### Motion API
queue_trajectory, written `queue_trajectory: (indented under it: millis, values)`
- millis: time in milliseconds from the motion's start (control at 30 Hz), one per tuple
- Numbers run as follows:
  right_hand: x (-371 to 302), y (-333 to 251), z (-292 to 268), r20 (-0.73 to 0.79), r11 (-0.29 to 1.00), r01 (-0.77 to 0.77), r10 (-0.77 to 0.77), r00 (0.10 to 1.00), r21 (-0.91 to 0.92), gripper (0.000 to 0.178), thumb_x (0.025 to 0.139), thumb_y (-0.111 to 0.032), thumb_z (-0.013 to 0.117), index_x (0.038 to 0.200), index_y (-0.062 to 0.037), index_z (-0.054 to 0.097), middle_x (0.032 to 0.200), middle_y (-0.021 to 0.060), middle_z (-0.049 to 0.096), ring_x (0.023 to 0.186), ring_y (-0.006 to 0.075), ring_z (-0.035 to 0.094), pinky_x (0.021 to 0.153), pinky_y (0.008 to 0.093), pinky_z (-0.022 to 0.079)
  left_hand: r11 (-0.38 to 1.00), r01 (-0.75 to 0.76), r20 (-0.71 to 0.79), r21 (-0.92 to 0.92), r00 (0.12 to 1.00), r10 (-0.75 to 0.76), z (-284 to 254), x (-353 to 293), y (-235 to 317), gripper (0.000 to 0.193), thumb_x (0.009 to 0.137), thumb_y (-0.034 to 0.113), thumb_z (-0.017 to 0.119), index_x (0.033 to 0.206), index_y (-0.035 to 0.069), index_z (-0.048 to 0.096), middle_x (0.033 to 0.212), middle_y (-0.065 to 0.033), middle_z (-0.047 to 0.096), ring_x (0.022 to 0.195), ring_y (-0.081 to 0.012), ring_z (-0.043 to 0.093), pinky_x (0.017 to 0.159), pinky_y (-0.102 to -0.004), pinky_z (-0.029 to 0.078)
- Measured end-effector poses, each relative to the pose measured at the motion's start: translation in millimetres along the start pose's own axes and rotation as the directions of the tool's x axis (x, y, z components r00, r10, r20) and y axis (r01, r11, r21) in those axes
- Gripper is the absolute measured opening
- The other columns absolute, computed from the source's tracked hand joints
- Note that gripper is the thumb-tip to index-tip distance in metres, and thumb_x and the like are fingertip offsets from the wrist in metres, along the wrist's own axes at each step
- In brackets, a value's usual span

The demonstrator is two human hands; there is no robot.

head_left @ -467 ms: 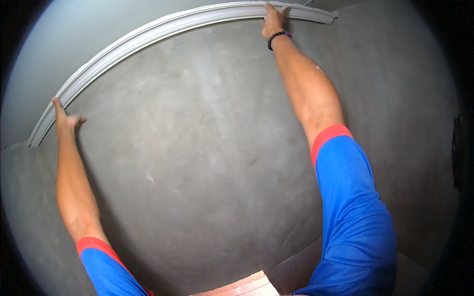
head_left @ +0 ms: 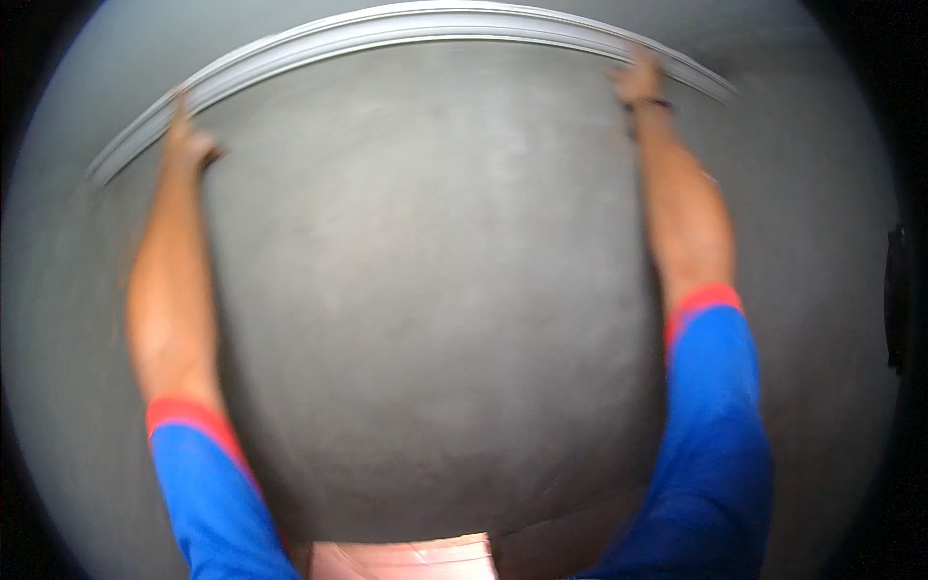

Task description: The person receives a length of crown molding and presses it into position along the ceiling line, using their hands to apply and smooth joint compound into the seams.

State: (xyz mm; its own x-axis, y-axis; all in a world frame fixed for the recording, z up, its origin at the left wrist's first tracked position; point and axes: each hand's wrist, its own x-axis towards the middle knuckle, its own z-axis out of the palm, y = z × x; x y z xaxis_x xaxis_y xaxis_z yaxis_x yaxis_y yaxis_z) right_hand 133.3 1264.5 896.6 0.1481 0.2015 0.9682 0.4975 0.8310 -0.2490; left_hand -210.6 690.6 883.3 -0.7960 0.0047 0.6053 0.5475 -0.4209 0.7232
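Observation:
A long white cornice moulding (head_left: 425, 24) runs along the top of the grey wall, where it meets the ceiling. Both my arms reach up to it. At the left part of the moulding, my left hand (head_left: 191, 140) presses with its fingers stretched upward and the thumb held out to the side. My right hand (head_left: 642, 82), with a dark bead bracelet at the wrist, touches the lower face of the moulding near its right end, fingers spread. Motion blurs both hands somewhat.
The grey plastered wall (head_left: 425, 271) fills most of the view. Above the moulding lies the grey ceiling (head_left: 213, 39). A pinkish flat surface (head_left: 406, 559) shows at the bottom edge. Something dark (head_left: 895, 300) stands at the far right rim.
The view has turned, so the moulding sits more level and its right end lower. My right hand appears further right and lower; my left hand appears higher. Both still touch the moulding.

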Motion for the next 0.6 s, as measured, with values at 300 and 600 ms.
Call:
queue_trajectory:
  millis: [300, 600]
  values:
    - [-5, -58, -38, 0.268, -0.096, -0.252, 0.442, 0.856, 0.963, 0.074, 0.095, -0.026, 0.063, 0.152, -0.003, 0.023, 0.159, 0.0204, 0.017, 0.145, 0.0432, 0.019, 0.113, 0.0614, 0.03, 0.893, -0.306, -0.098, 0.331, 0.93, 0.355, -21, 9, -10, 0.096, 0.075, 0.021, 0.078, 0.155, 0.025, 0.026, 0.086, -0.0179, 0.064, 0.069, -0.0262, 0.061, 0.061, -0.0419, 0.052]
    - [-17, -40, -49, 0.278, 0.039, -0.303, 0.3, 0.912, 0.952, 0.105, 0.092, -0.023, 0.068, 0.152, -0.0088, -0.017, 0.159, 0.0211, 0.017, 0.144, 0.0448, 0.019, 0.111, 0.0639, 0.031, 0.969, -0.221, -0.091, 0.11, 0.969, 0.231, -58, -8, -13, 0.096, 0.075, 0.022, 0.079, 0.155, 0.026, 0.026, 0.093, -0.0191, 0.063, 0.07, -0.0268, 0.061, 0.061, -0.0414, 0.053]
